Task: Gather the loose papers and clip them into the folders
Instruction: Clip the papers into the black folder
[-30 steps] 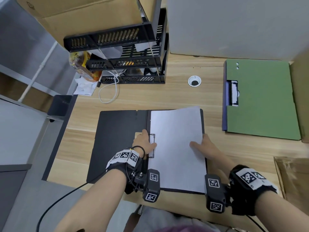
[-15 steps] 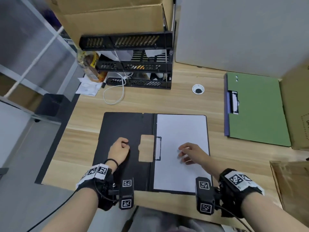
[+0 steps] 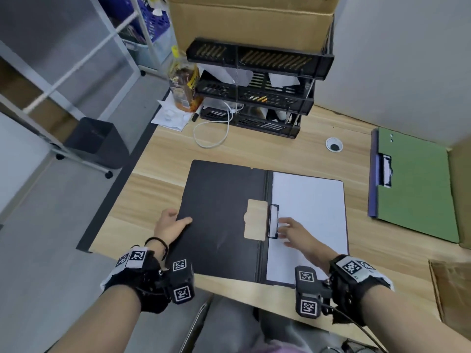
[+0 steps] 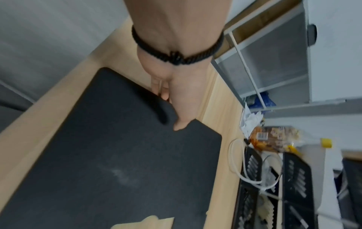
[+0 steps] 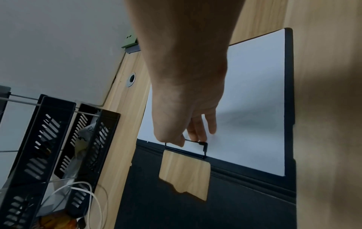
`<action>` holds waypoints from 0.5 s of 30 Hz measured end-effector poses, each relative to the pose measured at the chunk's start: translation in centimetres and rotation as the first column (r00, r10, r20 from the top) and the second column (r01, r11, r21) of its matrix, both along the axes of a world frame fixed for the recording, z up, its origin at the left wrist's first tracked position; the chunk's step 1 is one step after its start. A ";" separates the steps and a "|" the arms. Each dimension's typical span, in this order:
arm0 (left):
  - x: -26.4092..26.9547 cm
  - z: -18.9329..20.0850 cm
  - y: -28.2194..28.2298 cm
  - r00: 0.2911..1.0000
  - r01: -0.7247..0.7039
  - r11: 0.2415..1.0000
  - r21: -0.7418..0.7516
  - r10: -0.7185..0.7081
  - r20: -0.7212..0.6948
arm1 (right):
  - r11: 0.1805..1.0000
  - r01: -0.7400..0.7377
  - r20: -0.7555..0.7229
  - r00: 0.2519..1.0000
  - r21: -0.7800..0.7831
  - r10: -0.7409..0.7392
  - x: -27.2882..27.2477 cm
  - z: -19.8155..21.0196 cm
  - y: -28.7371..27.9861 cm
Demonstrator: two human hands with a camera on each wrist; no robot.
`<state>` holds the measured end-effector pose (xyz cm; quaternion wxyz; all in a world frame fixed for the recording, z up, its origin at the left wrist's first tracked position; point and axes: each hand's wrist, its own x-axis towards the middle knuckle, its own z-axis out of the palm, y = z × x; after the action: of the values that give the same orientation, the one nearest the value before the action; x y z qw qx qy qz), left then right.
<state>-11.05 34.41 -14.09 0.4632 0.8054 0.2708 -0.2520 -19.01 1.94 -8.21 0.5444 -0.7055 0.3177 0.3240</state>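
Note:
A black folder (image 3: 219,212) lies open on the wooden desk. A white sheet of paper (image 3: 308,220) lies on its right half, with the wire clip (image 3: 273,221) at the spine over the sheet's left edge. My left hand (image 3: 175,224) grips the left edge of the cover (image 4: 117,155), thumb (image 4: 180,125) on top and fingers underneath. My right hand (image 3: 286,230) lies on the paper (image 5: 250,108) with spread, fairly straight fingers (image 5: 195,133) touching the clip (image 5: 203,147). A green folder (image 3: 418,184) lies shut at the right.
A black stacked tray rack (image 3: 257,90) with a cardboard box on it stands at the back. A bottle (image 3: 182,82), crumpled paper and a white cable (image 3: 211,133) lie to the rack's left. A cable hole (image 3: 334,144) is behind the folder. Cardboard (image 3: 451,289) lies at the right front.
My left hand left the clip, moved left across the cover and took hold of its left edge. My right hand slid left over the paper to the clip.

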 end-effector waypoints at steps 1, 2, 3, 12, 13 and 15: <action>0.1 0.9 0.1 0.999 -0.037 0.998 -0.058 0.036 -0.016 | 1.000 0.008 0.002 1.000 0.004 -0.008 0.0 0.1 0.0; 0.2 2.5 -0.2 0.998 -0.064 0.992 -0.113 0.063 -0.007 | 1.000 0.017 0.002 1.000 0.012 -0.017 0.1 0.3 -0.1; 0.3 3.9 -0.3 0.999 -0.048 0.987 -0.153 0.048 -0.001 | 0.999 0.027 0.003 1.000 0.024 -0.027 0.2 0.4 -0.2; 3.1 13.4 -5.4 0.919 0.389 0.804 -0.450 -0.376 0.122 | 0.988 0.084 0.059 0.994 0.132 -0.093 1.0 2.7 -0.1; 3.2 14.3 -6.8 0.903 0.417 0.768 -0.487 -0.410 0.126 | 0.978 0.100 0.067 0.991 0.185 -0.114 1.0 3.3 -0.2; 3.4 15.5 -9.8 0.851 0.499 0.690 -0.525 -0.505 0.145 | 0.949 0.136 0.084 0.983 0.285 -0.166 0.9 4.5 -0.9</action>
<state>-7.62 24.65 1.38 0.5841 0.6812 -0.0399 -0.4395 -18.10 1.06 -3.70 0.6773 -0.6121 0.2926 0.2846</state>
